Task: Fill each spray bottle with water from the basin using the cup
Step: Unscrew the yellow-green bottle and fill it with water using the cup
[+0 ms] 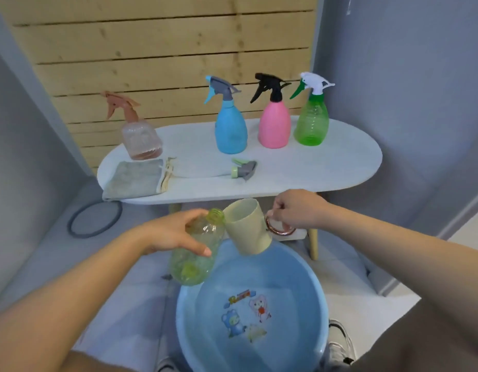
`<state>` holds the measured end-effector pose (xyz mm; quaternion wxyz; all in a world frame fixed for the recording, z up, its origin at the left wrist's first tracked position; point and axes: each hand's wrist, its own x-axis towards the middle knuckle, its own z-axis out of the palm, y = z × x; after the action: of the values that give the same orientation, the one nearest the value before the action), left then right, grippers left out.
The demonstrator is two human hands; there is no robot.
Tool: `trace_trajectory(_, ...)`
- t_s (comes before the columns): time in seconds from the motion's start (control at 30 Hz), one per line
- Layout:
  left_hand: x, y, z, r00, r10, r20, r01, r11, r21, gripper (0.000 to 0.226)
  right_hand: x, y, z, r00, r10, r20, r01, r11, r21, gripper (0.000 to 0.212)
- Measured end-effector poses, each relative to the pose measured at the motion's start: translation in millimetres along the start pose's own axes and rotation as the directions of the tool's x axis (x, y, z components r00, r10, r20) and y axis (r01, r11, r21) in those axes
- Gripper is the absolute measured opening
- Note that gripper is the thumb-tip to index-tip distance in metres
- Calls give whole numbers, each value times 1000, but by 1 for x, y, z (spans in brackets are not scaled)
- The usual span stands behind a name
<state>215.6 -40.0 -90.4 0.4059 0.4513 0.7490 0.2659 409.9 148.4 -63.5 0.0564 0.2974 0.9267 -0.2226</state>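
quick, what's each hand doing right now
Left hand: grips the uncapped green bottle.
Right hand: holds the cup by its handle, tipped toward the bottle's mouth.

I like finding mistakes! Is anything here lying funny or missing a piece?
Yes. A spray head lies on its side on the white table, off its bottle. The yellow-green bottle in the left hand has no top, likely removed for filling.

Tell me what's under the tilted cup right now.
The blue basin of water sits below the cup, cartoon stickers showing on its bottom. The cup covers part of the far rim.
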Motion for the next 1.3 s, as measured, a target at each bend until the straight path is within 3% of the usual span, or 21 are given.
trace_trajectory(0.17, 14, -40, 8, 996, -81, 23, 82, 996, -42, 76, 28, -3, 36, 976, -5, 220, 40, 987, -154, 31)
trace_trajectory(0.27, 23, -67, 19, 993, -120, -6, 120, 993, -15, 110, 40, 1, 59, 965, -7, 261, 93, 943, -321, 36)
trace_trajectory(0.4, 47, -111, 50, 992, -126, -29, 122, 986, -116, 83, 67, 23, 100, 931, -14, 366, 138, 939, -314, 34)
trace_trajectory(0.53, 66, -146, 88, 974, -163, -159, 135, 976, -171, 93, 85, 47, 152, 936, -80, 344, 160, 965, -209, 29)
trace_trajectory(0.67, 77, -171, 119, 950, -169, -261, 150, 984, -91, 76, 99, 65, 201, 955, -72, 289, 96, 993, -72, 23)
trace_trajectory(0.8, 84, -189, 142, 922, -239, -306, 201, 968, -148, 74, 108, 82, 235, 973, -39, 228, 31, 999, 38, 38)
trace_trajectory(0.9, 88, -195, 152, 907, -286, -308, 225, 950, -218, 74, 112, 94, 250, 980, -28, 196, 10, 996, 93, 34)
trace_trajectory(1.07, 94, -202, 168, 894, -317, -316, 229, 931, -286, 70, 115, 97, 269, 989, -137, 55, 138, 990, -4, 31)
trace_trajectory(1.3, 95, -199, 170, 877, -361, -316, 236, 899, -370, 72, 116, 91, 277, 974, -217, 66, 225, 961, -161, 25)
